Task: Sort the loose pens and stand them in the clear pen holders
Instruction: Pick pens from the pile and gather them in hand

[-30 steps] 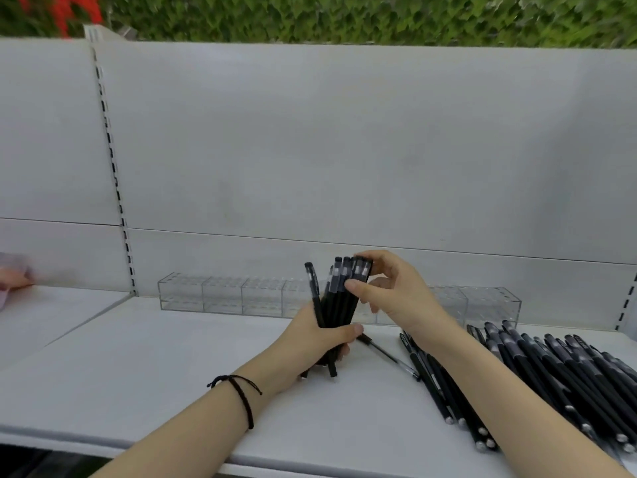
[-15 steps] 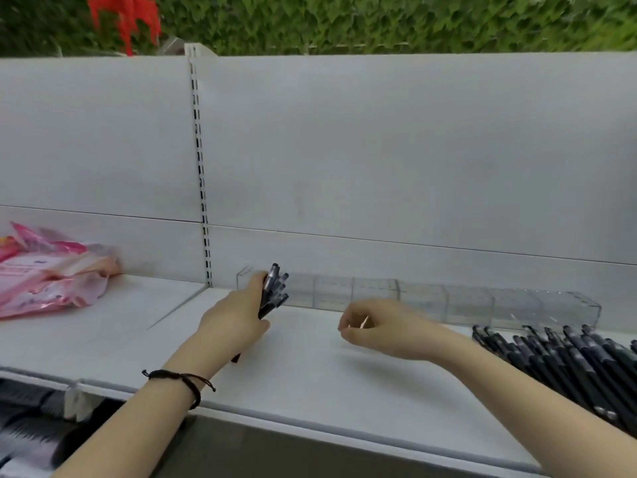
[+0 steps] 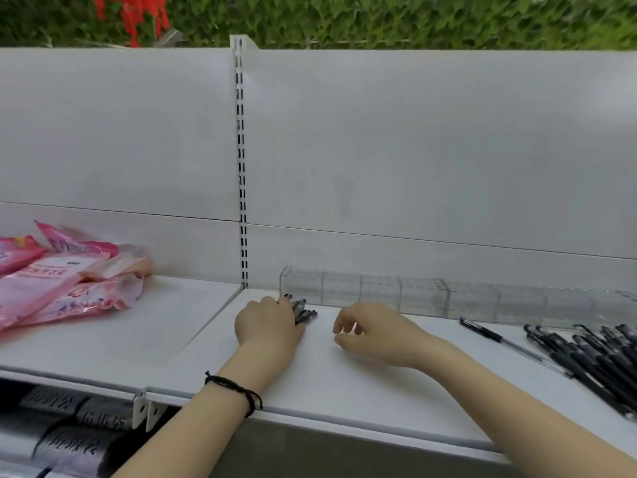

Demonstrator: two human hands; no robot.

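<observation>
Pens (image 3: 303, 310) are bunched in our left hand (image 3: 269, 326), which is curled round them and rests low on the white shelf (image 3: 344, 384), just in front of the left end of the clear pen holders (image 3: 379, 291). Only the dark tops of the bunch stick out past our fingers, pointing to the right. Our right hand (image 3: 375, 334) sits on the shelf close by, fingers loosely bent, with nothing in it. We think we are at the step of bringing a sorted bunch to the first little box. The next move, we guess, calls for tipping the bunch up straight and lowering it into one box without knocking the row. The holders are see-through and stand in a long row against the back wall, and we see no pens in them. Many more loose pens (image 3: 593, 357), black and thin, lie in a heap at the far right, with one pen (image 3: 496, 338) lying apart beside them. Pink packets (image 3: 58, 281) lie to the left
</observation>
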